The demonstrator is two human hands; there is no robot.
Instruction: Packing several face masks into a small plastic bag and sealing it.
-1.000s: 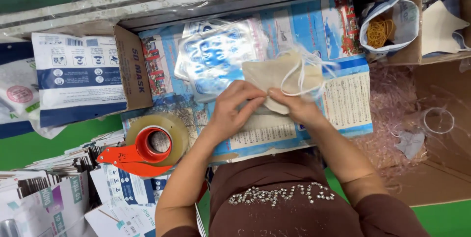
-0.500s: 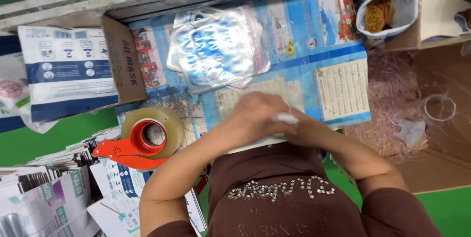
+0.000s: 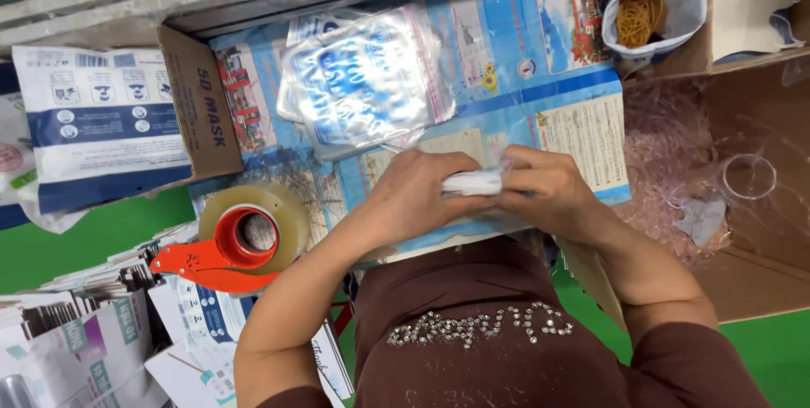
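White folded item [image 3: 472, 182] is pinched by left hand [image 3: 413, 197] & right hand [image 3: 540, 193] fingers; could be dropped/unfolded if grip's loosened.

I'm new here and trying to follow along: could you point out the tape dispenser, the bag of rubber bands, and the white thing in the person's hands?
Tape dispenser [image 3: 245, 237]: head view, on its red hub.
Bag of rubber bands [image 3: 641, 20]: head view, on the yellow bands inside.
Folded white piece [image 3: 472, 182]: head view, on the part showing between both hands.
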